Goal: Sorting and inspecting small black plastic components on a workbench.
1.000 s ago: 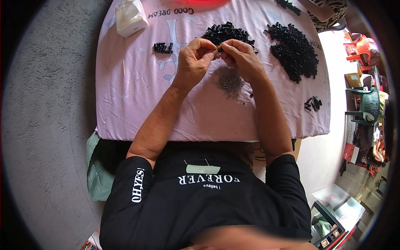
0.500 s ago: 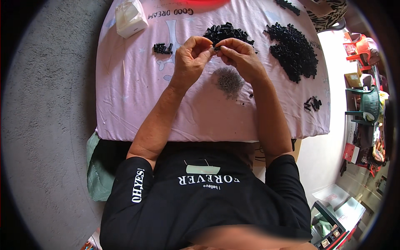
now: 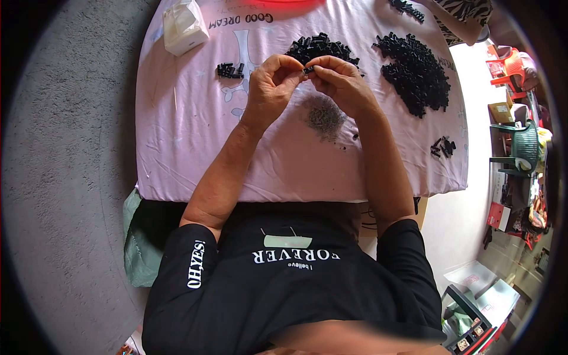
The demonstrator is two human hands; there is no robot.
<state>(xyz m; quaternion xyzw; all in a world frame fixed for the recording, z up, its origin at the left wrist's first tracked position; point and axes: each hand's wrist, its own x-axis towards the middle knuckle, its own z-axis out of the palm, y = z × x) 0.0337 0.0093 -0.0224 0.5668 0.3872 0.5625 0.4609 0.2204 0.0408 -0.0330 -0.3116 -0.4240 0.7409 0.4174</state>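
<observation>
My left hand [image 3: 273,90] and my right hand [image 3: 342,86] meet fingertip to fingertip over the middle of the table. Between them is a small black plastic piece [image 3: 309,70], pinched by my right thumb and forefinger. The left thumb and forefinger are pressed together at its other end; what they grip is too small to tell. Just beyond the hands lies a heap of similar black pieces [image 3: 319,47], partly hidden by my fingers. Nearer to me, beside my right wrist, is a loose pile of tiny grey metal parts [image 3: 324,118].
A pink cloth [image 3: 296,171] covers the table. On it are a large black heap [image 3: 417,74], a small cluster [image 3: 230,70], a few pieces [image 3: 444,147], a white box [image 3: 186,28] and a red object [image 3: 272,5]. Someone in zebra-striped clothing [image 3: 464,10] is at the far right corner.
The black piece shows more plainly between my fingertips, which have shifted slightly. At the far right corner, the other person's bare limb has come into view.
</observation>
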